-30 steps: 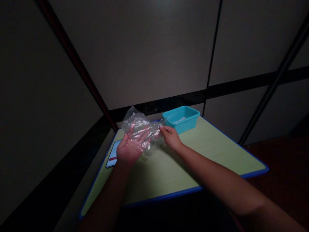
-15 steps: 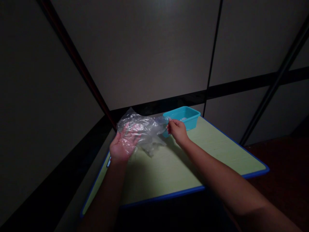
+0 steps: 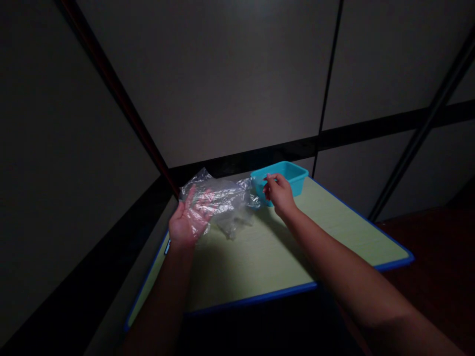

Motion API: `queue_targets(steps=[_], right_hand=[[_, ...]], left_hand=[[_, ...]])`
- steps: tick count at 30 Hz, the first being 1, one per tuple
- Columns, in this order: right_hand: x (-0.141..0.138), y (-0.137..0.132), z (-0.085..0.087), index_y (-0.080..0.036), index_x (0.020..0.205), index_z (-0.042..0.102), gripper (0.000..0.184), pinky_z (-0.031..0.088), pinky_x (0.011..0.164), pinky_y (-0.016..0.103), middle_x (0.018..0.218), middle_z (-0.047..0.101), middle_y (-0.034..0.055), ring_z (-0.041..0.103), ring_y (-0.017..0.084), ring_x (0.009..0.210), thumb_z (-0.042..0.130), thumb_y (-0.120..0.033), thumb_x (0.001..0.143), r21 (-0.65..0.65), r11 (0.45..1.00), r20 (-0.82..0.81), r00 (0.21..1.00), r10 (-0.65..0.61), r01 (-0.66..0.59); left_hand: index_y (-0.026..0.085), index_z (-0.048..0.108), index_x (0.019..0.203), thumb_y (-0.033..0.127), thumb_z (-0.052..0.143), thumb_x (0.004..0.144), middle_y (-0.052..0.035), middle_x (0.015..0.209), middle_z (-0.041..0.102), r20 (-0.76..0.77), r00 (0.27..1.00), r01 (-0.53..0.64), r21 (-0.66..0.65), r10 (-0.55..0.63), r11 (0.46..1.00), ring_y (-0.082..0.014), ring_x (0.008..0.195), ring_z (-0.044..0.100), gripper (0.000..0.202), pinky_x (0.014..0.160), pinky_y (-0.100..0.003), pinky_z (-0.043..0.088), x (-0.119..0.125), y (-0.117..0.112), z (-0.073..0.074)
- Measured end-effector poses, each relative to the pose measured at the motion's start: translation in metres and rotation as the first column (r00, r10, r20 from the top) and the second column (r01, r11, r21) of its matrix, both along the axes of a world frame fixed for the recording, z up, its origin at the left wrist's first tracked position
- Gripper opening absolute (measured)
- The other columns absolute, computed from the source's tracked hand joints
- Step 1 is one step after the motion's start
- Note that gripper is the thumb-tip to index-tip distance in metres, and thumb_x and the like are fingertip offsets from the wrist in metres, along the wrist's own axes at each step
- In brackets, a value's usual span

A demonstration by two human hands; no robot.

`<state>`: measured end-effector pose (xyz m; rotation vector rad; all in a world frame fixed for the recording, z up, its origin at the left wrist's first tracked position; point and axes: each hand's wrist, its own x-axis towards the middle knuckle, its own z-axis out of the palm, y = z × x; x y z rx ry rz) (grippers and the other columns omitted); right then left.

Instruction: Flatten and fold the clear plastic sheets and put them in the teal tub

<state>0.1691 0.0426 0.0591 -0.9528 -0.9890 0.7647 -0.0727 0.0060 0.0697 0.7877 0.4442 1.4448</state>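
A clear, crinkled plastic bag (image 3: pixel 232 198) is spread over my left hand (image 3: pixel 191 215), whose palm faces up. The fingers of that hand are stretched out and spread, showing through the film; I cannot tell whether they are inside the bag or just beneath it. The bag's loose end hangs to the right above the table. My right hand (image 3: pixel 280 193) is just right of that end, apart from it, with loosely curled fingers and nothing visible in them. Behind the right hand stands a turquoise plastic basket (image 3: pixel 297 185), partly covered by it.
The light green table (image 3: pixel 252 267) has a blue edge trim (image 3: pixel 260 298). A small dark-edged flat item (image 3: pixel 167 247) lies at its left edge, mostly behind my left wrist. Pale wall panels (image 3: pixel 230 89) with dark strips rise right behind the table.
My right hand has let go of the bag's right end and moved slightly right, in front of the basket. The bag's end has sagged a little. My left hand has stayed nearly still.
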Motion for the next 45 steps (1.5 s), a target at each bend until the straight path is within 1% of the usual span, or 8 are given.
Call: queue_targets(steps=[8, 13, 15, 21, 31, 35, 39, 45], right_hand=[[-0.01, -0.007, -0.001, -0.02, 0.07, 0.051, 0.033, 0.034, 0.036, 0.02, 0.047, 0.05, -0.0061, 0.043, 0.008, 0.036, 0.053, -0.052, 0.076, -0.034, 0.974, 0.106, 0.968, 0.228, -0.226], [-0.016, -0.012, -0.001, -0.019, 0.07, 0.051, 0.036, 0.038, 0.038, 0.02, 0.05, 0.053, -0.0048, 0.048, 0.008, 0.036, 0.052, -0.054, 0.077, -0.086, 0.916, 0.164, 0.901, 0.401, -0.392], [-0.018, -0.016, 0.0, -0.018, 0.073, 0.052, 0.037, 0.038, 0.037, 0.019, 0.053, 0.055, -0.004, 0.051, 0.008, 0.038, 0.05, -0.054, 0.08, -0.137, 0.882, 0.16, 0.869, 0.469, -0.451], [-0.021, -0.027, 0.005, -0.025, 0.107, 0.047, 0.039, 0.046, 0.041, 0.022, 0.063, 0.06, -0.0045, 0.061, 0.013, 0.048, 0.038, -0.057, 0.086, -0.278, 0.791, -0.01, 0.825, 0.565, -0.545], [-0.025, -0.016, -0.019, -0.016, 0.101, 0.057, 0.033, 0.033, 0.032, 0.019, 0.042, 0.053, -0.0068, 0.047, 0.01, 0.033, 0.069, -0.023, 0.071, -0.469, 0.809, 0.221, 0.84, 0.495, -0.353], [-0.022, -0.015, -0.022, -0.018, 0.089, 0.056, 0.016, 0.036, 0.033, 0.021, 0.041, 0.055, -0.0052, 0.049, 0.013, 0.032, 0.063, -0.019, 0.075, -0.479, 0.803, 0.284, 0.803, 0.524, -0.355], [-0.017, -0.014, -0.018, -0.019, 0.078, 0.052, 0.007, 0.034, 0.032, 0.021, 0.039, 0.056, -0.0031, 0.049, 0.014, 0.029, 0.052, -0.013, 0.079, -0.523, 0.799, 0.386, 0.753, 0.532, -0.297], [-0.006, -0.008, -0.014, -0.018, 0.073, 0.053, 0.014, 0.035, 0.036, 0.02, 0.037, 0.052, -0.0037, 0.052, 0.014, 0.033, 0.047, -0.007, 0.077, -0.514, 0.831, 0.561, 0.649, 0.515, -0.215]], left_hand=[[0.041, 0.042, 0.132, 0.047, 0.017, 0.096, -0.0024, 0.134, 0.051, 0.0, 0.974, -0.221, 0.191, 0.225, 0.956, -0.0239, 0.125, 0.045, 0.045, 0.099, -0.046, 0.037, -0.008, -0.004, 0.004], [0.039, 0.045, 0.132, 0.038, 0.025, 0.097, 0.0048, 0.142, 0.04, -0.066, 0.775, -0.539, 0.448, 0.628, 0.713, -0.0156, 0.132, 0.034, 0.039, 0.109, -0.033, 0.024, 0.009, -0.017, 0.009], [0.033, 0.053, 0.127, 0.033, 0.04, 0.094, 0.0045, 0.145, 0.037, -0.165, 0.728, -0.482, 0.567, 0.666, 0.668, -0.0164, 0.137, 0.022, 0.035, 0.112, -0.029, 0.016, 0.021, -0.023, 0.005], [0.028, 0.062, 0.117, 0.029, 0.059, 0.081, -0.0007, 0.143, 0.04, -0.693, 0.549, 0.006, 0.563, 0.468, 0.827, -0.0283, 0.14, 0.004, 0.036, 0.109, -0.051, -0.008, 0.057, -0.03, -0.02], [0.021, 0.052, 0.129, 0.032, 0.042, 0.089, -0.0115, 0.14, 0.043, -0.816, 0.113, 0.479, 0.545, 0.567, 0.688, -0.0298, 0.134, 0.027, 0.042, 0.11, -0.052, 0.005, 0.072, -0.031, -0.052], [0.024, 0.059, 0.121, 0.037, 0.042, 0.089, -0.0091, 0.128, 0.055, -0.816, 0.223, 0.48, 0.568, 0.533, 0.668, -0.0281, 0.125, 0.041, 0.038, 0.108, -0.049, 0.017, 0.062, -0.021, -0.048], [0.023, 0.066, 0.109, 0.041, 0.046, 0.088, -0.008, 0.111, 0.064, -0.751, 0.399, 0.27, 0.644, 0.526, 0.715, -0.0272, 0.11, 0.051, 0.035, 0.102, -0.044, 0.029, 0.046, -0.007, -0.04], [0.02, 0.069, 0.094, 0.047, 0.049, 0.086, -0.0082, 0.102, 0.062, -0.724, 0.401, -0.047, 0.596, 0.561, 0.802, -0.0258, 0.104, 0.053, 0.035, 0.101, -0.038, 0.033, 0.028, 0.005, -0.032]])
